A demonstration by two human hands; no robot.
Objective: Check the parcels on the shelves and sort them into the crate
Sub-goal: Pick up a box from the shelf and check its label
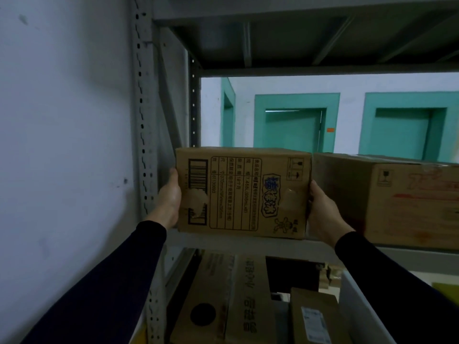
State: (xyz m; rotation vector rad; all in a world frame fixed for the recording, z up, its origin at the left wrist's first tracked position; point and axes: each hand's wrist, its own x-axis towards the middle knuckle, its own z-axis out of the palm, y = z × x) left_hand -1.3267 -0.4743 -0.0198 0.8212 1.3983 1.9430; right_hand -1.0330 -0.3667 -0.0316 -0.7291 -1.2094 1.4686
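Item: 1 printed carton (244,193), at the left end of the upper shelf (248,244), just beside a larger box (402,199) on its right. My left hand (171,197) and right hand (323,214) clasp its 2 sides; the fingers reach behind it, hidden. Step, as I judge: checking the parcel. Next: draw it clear, level, toward me. Crate not identifiable.

Matt cardboard on painted metal shelves

The box (243,192) is brown cardboard, matt, with printed ink, a torn label patch and a glossy piece of tape; the rack (145,135) is grey painted metal, smooth and dull; the sleeves (129,264) are dark matt cloth; the wall (64,145) is matt paint with scuffs
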